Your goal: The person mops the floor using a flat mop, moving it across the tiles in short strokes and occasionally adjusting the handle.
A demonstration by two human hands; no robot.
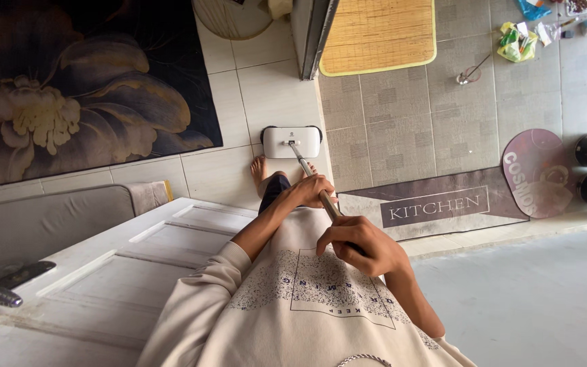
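The stiff, seemingly light sweeper (pixel 292 141) is held by its pole (pixel 307 173), clenched by both left hand (pixel 310 190) and right hand (pixel 361 245).

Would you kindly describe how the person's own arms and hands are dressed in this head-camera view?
Both arms wear the loose cream sleeves of a sweatshirt, pushed up toward the elbows so the forearms are bare. The left hand and right hand are bare: no gloves, and no rings or watch that I can make out. The sweatshirt's front carries a speckled dark print.

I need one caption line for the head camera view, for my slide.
Both hands, left hand and right hand, grip the metal handle of a white floor sweeper on pale floor tiles.
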